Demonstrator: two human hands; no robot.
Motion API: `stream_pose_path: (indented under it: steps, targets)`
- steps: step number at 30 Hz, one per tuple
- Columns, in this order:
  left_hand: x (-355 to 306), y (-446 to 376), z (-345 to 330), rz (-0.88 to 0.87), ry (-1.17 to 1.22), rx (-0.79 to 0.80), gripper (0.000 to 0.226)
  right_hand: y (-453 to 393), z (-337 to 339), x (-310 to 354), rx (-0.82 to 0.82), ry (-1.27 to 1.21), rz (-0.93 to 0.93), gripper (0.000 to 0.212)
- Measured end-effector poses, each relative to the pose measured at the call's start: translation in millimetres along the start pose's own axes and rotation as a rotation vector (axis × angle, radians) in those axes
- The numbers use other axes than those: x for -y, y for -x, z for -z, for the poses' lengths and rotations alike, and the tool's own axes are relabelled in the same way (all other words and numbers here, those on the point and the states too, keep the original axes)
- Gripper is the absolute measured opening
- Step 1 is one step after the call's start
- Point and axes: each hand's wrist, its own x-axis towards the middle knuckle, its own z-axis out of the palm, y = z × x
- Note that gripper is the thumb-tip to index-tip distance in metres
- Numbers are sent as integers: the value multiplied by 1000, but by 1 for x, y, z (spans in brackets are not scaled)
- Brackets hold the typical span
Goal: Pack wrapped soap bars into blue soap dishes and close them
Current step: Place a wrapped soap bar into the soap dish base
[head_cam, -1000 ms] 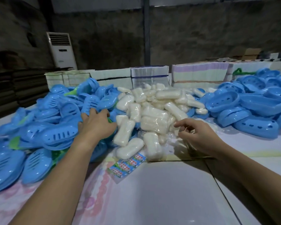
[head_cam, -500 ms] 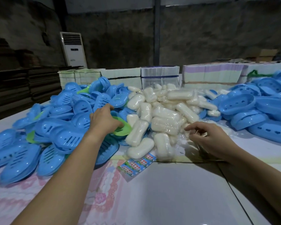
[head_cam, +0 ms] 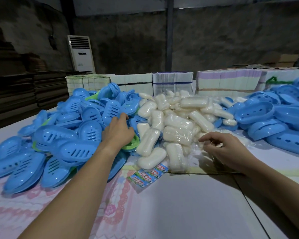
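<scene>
The left hand (head_cam: 118,131) reaches into the heap of blue soap dishes (head_cam: 71,133) on the left of the table (head_cam: 188,200), its fingers curled over a green dish (head_cam: 130,145) that sticks out just under the palm – whether they truly grip it I cannot tell. The right hand (head_cam: 226,150) hovers at the near edge of the pile of wrapped soap bars (head_cam: 174,121), fingers loosely bent, thumb and forefinger close together on the clear wrapping – the bars lie just ahead of its fingertips, between the two hands
</scene>
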Motion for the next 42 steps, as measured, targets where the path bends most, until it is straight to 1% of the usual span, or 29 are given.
stream_pose_path:
  steps: [3, 5, 7, 11, 14, 17, 20, 22, 23, 25, 27, 29, 32, 34, 37, 39, 42]
  targets:
    - [-2, 3, -2, 30, -72, -30, 46, 0, -1, -1, -6, -4, 1, 28]
    - [-3, 4, -1, 47, -68, -57, 41, 0, -2, -3, -16, -9, 4, 29]
    - [-3, 4, 2, 60, 23, -95, 35, 0, -2, -4, -16, -6, 12, 30]
    - [-10, 5, 9, 41, 307, -198, 24, -1, -2, -5, -23, -16, 25, 31]
    - [-14, 4, 7, 32, 400, -190, 13, -2, -2, -6, -15, -11, 19, 30]
    - [-13, 5, 5, -17, 412, -198, 14, -2, -2, -7, -20, -23, 22, 30]
    - [-15, 5, 8, -55, 442, -323, 11, -2, -2, -7, -33, -20, 26, 30]
    - [-18, 6, 11, -72, 546, -412, 14, -3, -1, -8, -30, -17, 22, 29]
    - [-19, 6, 12, -82, 597, -425, 14, -3, -2, -8, -26, -14, 20, 29]
    - [-20, 8, 12, -100, 650, -388, 15, -2, -1, -8, -24, -14, 18, 29]
    - [-19, 8, 13, -123, 668, -352, 19, -2, -1, -8, -29, -13, 21, 30]
    - [-18, 9, 15, -136, 648, -356, 25, -2, -1, -7, -25, -12, 21, 30]
    - [-17, 10, 18, -82, 540, -336, 28, -2, -1, -7, -11, -8, 13, 30]
    - [-17, 11, 18, -108, 452, -378, 27, -2, -1, -7, -10, -11, 15, 30]
    - [-19, 14, 20, -195, 381, -511, 28, -1, -1, -5, -14, -27, 22, 31]
    - [-23, 16, 22, -204, 425, -557, 30, -1, -1, -5, -21, -26, 22, 31]
    - [-37, 23, 26, -225, 567, -552, 23, -3, -1, -6, -54, -46, -14, 31]
